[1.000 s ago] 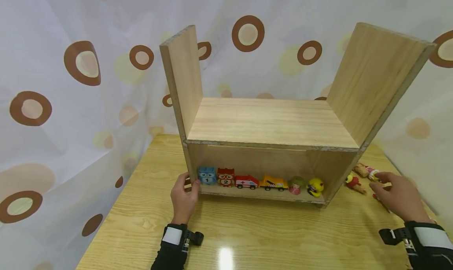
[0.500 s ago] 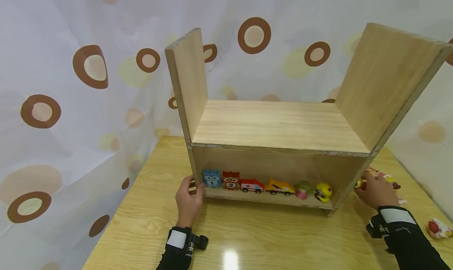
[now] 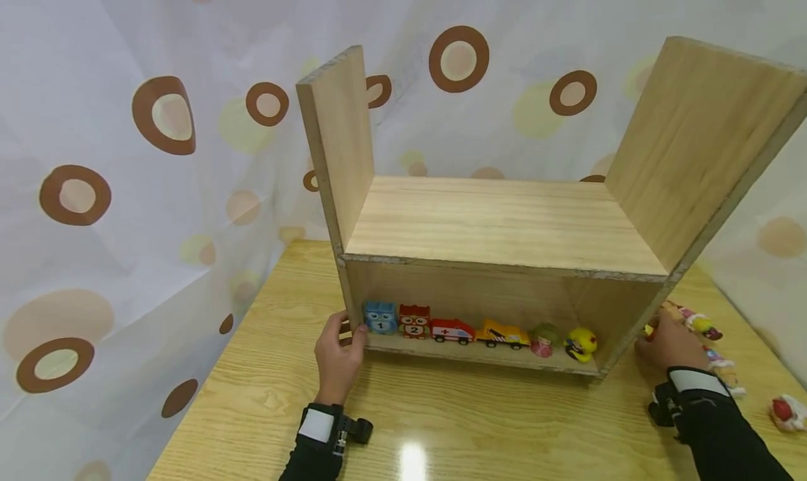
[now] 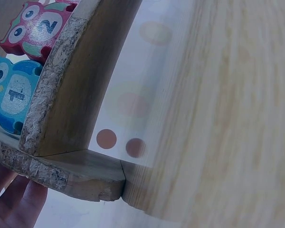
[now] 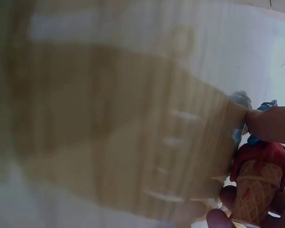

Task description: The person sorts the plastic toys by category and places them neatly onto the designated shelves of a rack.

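Observation:
A two-level wooden shelf [image 3: 504, 222] stands upright on the table. My left hand [image 3: 339, 355] grips the lower front edge of its left side panel, thumb in front and fingers around the outer side. At the right side panel's outer foot, my right hand [image 3: 673, 344] holds a toy ice cream cone [image 5: 256, 190] with a red top, thumb and fingers about it. On the lower level stand a blue owl block [image 3: 380, 318] marked 1, a red owl block [image 3: 414, 321] marked 2, an ambulance [image 3: 452, 331], a yellow truck [image 3: 502, 335], a green-haired figure [image 3: 543, 339] and a yellow duck-like figure [image 3: 580, 344].
Behind my right hand lie more toy ice cream cones, one [image 3: 725, 370] beside the wrist. A white toy with a red ball [image 3: 788, 412] lies near the table's right edge. A dotted curtain [image 3: 252, 166] hangs behind the wooden table [image 3: 479, 425].
My right hand has moved left and toward the shelf's right side panel, and its fingers have closed on a toy ice cream cone. The left hand keeps its grip. The head view has shifted slightly.

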### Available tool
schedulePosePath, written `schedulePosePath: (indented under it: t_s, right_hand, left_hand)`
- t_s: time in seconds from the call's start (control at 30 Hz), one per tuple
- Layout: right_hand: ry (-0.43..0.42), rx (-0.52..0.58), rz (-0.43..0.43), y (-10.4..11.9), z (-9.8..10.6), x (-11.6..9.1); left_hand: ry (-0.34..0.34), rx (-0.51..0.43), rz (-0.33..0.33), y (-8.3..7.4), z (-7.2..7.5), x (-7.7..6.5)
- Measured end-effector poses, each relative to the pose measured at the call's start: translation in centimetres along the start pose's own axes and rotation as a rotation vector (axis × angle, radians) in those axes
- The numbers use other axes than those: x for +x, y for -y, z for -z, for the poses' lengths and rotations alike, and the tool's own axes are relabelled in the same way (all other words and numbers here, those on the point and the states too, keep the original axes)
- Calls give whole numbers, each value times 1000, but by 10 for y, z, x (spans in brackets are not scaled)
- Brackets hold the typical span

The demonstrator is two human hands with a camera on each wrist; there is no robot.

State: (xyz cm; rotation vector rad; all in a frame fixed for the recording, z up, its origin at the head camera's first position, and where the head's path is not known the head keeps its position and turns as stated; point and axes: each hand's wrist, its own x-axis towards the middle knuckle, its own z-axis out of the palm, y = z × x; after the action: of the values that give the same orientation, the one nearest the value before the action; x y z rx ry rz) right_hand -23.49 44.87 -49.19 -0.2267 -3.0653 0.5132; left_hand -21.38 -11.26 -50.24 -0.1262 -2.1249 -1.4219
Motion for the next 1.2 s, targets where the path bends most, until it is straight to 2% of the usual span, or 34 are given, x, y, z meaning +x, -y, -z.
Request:
schedulePosePath:
  t_s: [0.1,0.33,0.47,0.57,0.63,0.7,0.77,0.83,0.97,1.03,1.1,1.17,1.2]
  right_hand:
    - [21,30,-26,0,1,-2]
    - [-1,53,-2,0,1,-8]
    - [69,113,15,-2,4,-12]
    - [119,204,38,-5,9,-17]
    - [157,303,30,-7,14,-21]
    - [187,413,-7,-8,19,-27]
    - [172,495,-53,-6,27,-34]
    - [97,574,-75,0,36,-42]
    - [-178,613,-99,24,57,-55]
    - [-310,716,-100,41,70,-60]
    - [-432,914,-13,67,88,-71]
    - [-543,1130,123,107,109,-89]
    - [-600,1200,181,126,119,-98]
  left_hand:
    - [-2,-1,-3,-1,1,2]
    - [-9,0,-7,-2,3,5]
    - [-11,7,0,-1,3,4]
    - [-15,17,3,-1,3,3]
    - [-19,21,1,-1,3,3]
    - [-17,19,-4,-1,3,3]
    - [-14,16,-8,-1,2,4]
    - [-9,11,-9,-1,2,4]
    - [-8,12,-9,-1,3,3]
    - [-10,17,-5,-2,4,3]
    - [-15,15,-1,-2,4,3]
    - [-19,16,2,-2,4,4]
    - [-19,16,4,-1,4,4]
